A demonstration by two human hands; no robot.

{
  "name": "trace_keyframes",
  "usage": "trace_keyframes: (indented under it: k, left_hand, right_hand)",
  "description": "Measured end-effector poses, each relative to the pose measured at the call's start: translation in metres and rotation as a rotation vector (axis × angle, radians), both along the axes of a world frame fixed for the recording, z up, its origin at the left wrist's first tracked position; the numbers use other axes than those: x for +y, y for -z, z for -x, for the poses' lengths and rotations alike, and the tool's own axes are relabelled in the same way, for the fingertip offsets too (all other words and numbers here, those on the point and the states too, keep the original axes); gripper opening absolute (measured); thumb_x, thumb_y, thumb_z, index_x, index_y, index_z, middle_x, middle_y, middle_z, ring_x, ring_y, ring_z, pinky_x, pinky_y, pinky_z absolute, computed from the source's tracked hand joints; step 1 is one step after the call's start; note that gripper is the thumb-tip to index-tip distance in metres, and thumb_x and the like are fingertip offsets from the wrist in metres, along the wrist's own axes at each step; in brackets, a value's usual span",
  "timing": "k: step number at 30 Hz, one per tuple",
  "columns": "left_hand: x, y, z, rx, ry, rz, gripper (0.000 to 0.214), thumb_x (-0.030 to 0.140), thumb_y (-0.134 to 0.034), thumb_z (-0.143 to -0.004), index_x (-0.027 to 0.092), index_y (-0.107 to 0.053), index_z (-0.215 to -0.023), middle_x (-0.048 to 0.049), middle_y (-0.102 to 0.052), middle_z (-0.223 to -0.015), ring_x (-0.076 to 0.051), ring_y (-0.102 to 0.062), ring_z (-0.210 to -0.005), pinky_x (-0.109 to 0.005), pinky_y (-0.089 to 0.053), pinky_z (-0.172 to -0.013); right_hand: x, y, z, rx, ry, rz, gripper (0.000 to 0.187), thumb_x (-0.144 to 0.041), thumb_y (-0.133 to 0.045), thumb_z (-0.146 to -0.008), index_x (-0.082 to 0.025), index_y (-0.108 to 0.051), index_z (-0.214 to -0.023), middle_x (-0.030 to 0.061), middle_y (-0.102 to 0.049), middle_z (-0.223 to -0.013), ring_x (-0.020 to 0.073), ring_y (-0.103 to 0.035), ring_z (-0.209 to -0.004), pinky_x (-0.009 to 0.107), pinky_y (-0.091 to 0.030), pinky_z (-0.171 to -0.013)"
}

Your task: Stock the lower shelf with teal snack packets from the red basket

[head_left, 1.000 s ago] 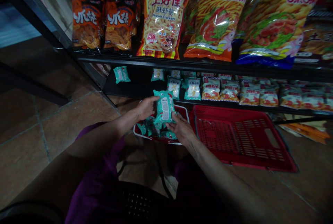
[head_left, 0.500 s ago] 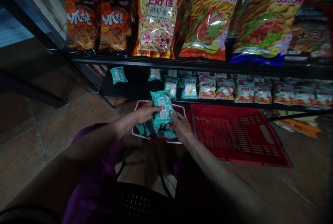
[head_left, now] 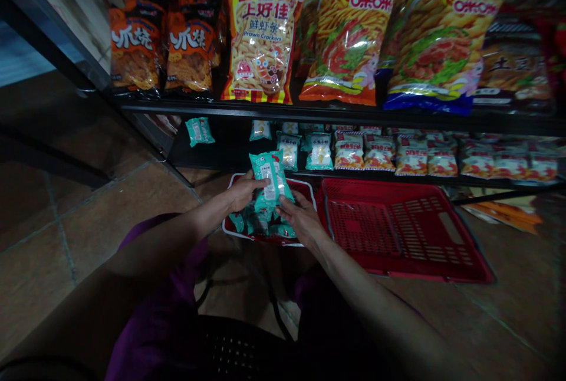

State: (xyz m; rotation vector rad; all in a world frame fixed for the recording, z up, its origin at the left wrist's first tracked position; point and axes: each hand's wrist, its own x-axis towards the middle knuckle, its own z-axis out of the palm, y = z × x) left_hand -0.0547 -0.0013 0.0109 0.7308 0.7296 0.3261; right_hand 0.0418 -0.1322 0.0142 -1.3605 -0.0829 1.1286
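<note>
While I am standing by, a small, teal, pillow-shaped plastic packet [head_left: 273, 183] with a pale label is tilting above a red plastic basket with a white rim [head_left: 241, 235], near the frame's centre. The left hand [head_left: 241, 193] is pinching its left edge, thumb lying across the face; the right hand's [head_left: 303, 216] grip is meeting the lower right corner, though whether it is squeezing I cannot tell. The packet is seeming light, puffy, slippery and crushable inside, its side edges offering the safest hold. The left fingertips are hiding behind it, the fine print is blurring, and dimness is obscuring the teal packets [head_left: 259, 222] inside the basket.
</note>
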Motion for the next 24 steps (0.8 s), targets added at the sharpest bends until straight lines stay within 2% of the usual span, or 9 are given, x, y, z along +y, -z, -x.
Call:
trace_keyframes:
  k: [8,12,19,24]
  left_hand:
    - [-0.002,-0.002,-0.001,-0.039,-0.018,0.017,0.037,0.017,-0.079,-0.059,0.017,-0.058,-0.091,-0.0038,-0.067,-0.085,-0.016,-0.062,-0.072,-0.033,-0.049,-0.074]
    - [-0.003,-0.006,0.000,-0.063,0.044,0.032,0.033,0.020,-0.077,-0.062,0.016,-0.059,-0.089,-0.0066,-0.068,-0.088,-0.019,-0.064,-0.078,-0.034,-0.049,-0.075]
    - [-0.004,-0.010,0.001,-0.098,0.126,0.018,0.039,0.015,-0.077,-0.061,0.016,-0.059,-0.096,-0.0090,-0.068,-0.094,-0.022,-0.066,-0.082,-0.038,-0.051,-0.078]
    - [-0.004,-0.010,0.000,-0.088,0.092,0.018,0.038,0.011,-0.074,-0.060,0.015,-0.059,-0.095,-0.0091,-0.068,-0.094,-0.021,-0.065,-0.080,-0.035,-0.051,-0.076]
  right_hand:
    - [0.001,0.002,-0.002,-0.012,0.026,0.002,0.047,-0.032,-0.086,-0.045,-0.022,-0.060,-0.083,-0.0037,-0.065,-0.081,0.0097,-0.060,-0.067,0.025,-0.053,-0.067]
    - [0.001,0.003,-0.003,-0.022,0.052,-0.005,0.044,-0.031,-0.085,-0.045,-0.021,-0.061,-0.081,-0.0043,-0.064,-0.075,0.0087,-0.059,-0.062,0.024,-0.052,-0.064]
    - [0.000,0.000,-0.007,-0.089,0.032,0.026,0.042,-0.033,-0.081,-0.052,-0.021,-0.061,-0.087,-0.0042,-0.065,-0.069,0.0089,-0.059,-0.058,0.021,-0.049,-0.056]
    - [0.000,-0.003,-0.007,-0.066,0.032,0.012,0.040,-0.031,-0.081,-0.052,-0.020,-0.062,-0.085,-0.0031,-0.065,-0.070,0.0094,-0.060,-0.059,0.022,-0.049,-0.057]
